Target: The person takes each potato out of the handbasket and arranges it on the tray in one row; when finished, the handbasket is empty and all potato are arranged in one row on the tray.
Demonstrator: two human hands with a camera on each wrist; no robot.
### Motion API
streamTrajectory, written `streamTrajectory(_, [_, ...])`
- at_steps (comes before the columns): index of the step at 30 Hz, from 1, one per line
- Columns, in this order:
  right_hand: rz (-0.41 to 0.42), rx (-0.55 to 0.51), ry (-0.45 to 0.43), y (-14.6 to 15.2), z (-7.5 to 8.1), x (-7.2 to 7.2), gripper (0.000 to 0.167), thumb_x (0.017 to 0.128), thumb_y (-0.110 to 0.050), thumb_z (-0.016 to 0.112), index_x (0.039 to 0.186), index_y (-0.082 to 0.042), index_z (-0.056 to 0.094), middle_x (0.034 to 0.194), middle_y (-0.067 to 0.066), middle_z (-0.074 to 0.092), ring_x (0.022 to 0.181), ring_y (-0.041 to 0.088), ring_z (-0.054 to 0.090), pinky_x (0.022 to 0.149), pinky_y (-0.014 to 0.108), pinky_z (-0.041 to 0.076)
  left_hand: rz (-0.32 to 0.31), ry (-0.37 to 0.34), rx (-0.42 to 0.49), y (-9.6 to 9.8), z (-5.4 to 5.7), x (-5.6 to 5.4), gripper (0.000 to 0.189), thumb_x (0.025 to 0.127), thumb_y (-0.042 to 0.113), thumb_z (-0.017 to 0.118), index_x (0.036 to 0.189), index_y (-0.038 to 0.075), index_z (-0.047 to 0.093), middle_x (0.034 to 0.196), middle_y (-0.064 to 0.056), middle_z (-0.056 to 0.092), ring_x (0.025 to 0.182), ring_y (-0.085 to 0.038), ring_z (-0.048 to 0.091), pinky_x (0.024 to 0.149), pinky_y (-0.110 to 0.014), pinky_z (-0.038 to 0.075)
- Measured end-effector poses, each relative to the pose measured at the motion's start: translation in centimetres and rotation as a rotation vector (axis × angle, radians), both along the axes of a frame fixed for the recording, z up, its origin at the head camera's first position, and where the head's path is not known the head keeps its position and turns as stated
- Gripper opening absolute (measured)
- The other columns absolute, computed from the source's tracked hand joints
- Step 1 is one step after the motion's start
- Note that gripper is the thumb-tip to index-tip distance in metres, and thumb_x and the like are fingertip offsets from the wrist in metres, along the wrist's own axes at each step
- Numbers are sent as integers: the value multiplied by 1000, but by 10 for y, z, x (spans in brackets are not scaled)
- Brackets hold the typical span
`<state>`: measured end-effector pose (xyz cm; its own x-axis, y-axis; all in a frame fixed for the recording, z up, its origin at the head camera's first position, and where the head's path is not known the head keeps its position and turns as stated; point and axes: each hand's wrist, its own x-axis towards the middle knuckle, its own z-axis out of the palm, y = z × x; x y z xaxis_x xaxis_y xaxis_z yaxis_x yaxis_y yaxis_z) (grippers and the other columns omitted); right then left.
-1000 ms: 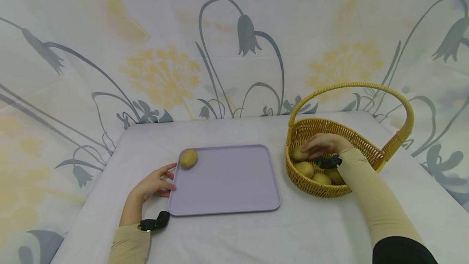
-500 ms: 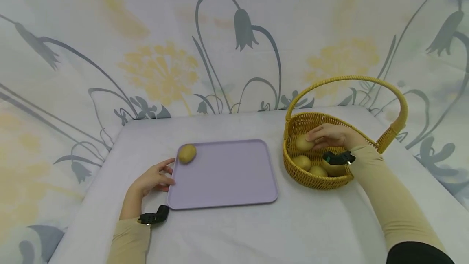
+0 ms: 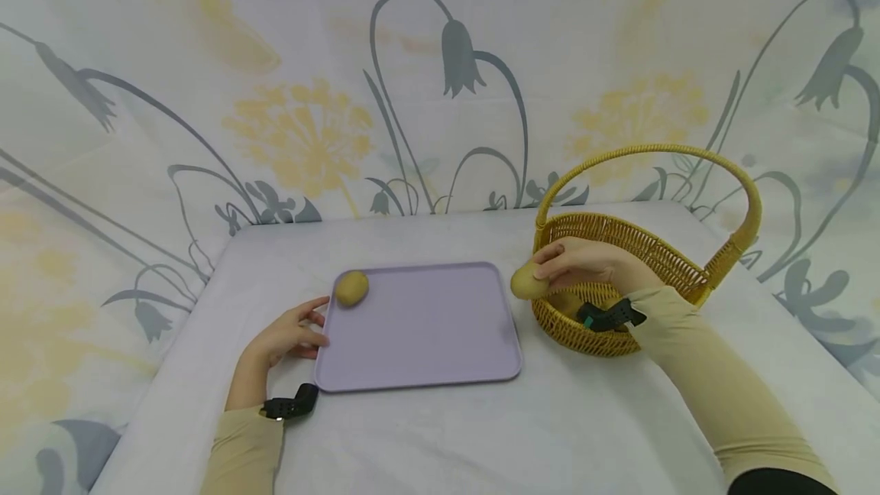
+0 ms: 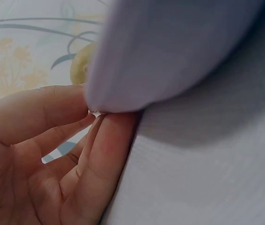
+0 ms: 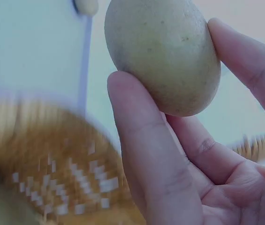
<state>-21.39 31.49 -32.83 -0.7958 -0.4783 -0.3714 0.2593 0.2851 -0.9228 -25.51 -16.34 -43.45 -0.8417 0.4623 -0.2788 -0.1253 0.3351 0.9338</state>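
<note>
While the right hand (image 3: 584,264) pinches a potato (image 3: 527,282) by the basket (image 3: 577,338), right of frame, this looks like the transfer step, likely calling for a leftward carry to the lilac tray (image 3: 426,327), centre. At lower left, the left hand (image 3: 285,338) touches its rim, fingers relaxed; white-clothed counter (image 3: 447,434) below, floral backdrop (image 3: 302,136) up top.

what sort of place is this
Probably an indoor tabletop staged for recording, though the room beyond can't be seen: a white-covered table, a flower-printed backdrop close behind it, and a black wrist camera on each arm.
</note>
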Motion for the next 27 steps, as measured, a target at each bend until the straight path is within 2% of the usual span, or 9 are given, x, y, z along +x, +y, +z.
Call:
streamTrajectory(4, [48, -26, 8, -24, -3, -10, 24, 86, -4, 58, 110, 3, 58, 96, 5, 61, 85, 15, 61, 76, 28, 53, -2, 0, 10, -3, 0, 0, 83, 74, -9, 63, 144, -4, 18, 107, -15, 39, 74, -14, 53, 62, -28, 55])
streamTrajectory(9, [82, -47, 6, -57, -8, -23, 27, 85, -6, 60, 110, 3, 59, 95, 6, 61, 87, 17, 61, 80, 32, 53, -2, -7, 25, -3, 0, 1, 83, 74, -10, 63, 144, -4, 18, 107, -15, 39, 74, -14, 53, 61, -29, 55])
streamTrajectory(15, [43, -30, 0, -101, -16, -44, 43, 83, -4, 60, 120, 14, 50, 94, 7, 63, 84, 18, 63, 81, 33, 53, 0, 1, 34, -3, 0, 0, 83, 74, -10, 63, 144, -4, 18, 107, -15, 39, 71, -15, 53, 60, -28, 55])
streamTrajectory(23, [-55, 21, -56, -150, -35, -77, 39, 84, -3, 60, 119, 13, 53, 88, 5, 64, 80, 16, 63, 81, 32, 53, 18, 6, 12, -2, 0, -1, 82, 73, -9, 64, 144, -3, 22, 105, -14, 40, 69, -15, 52, 59, -27, 54])
streamTrajectory(27, [-91, 31, -62, -169, -49, -87, 37, 83, -4, 61, 116, 12, 56, 89, 5, 63, 80, 17, 62, 82, 31, 53, 26, 0, 8, -3, 0, -1, 82, 73, -9, 64, 144, -1, 23, 104, -13, 40, 69, -15, 52, 59, -28, 55])
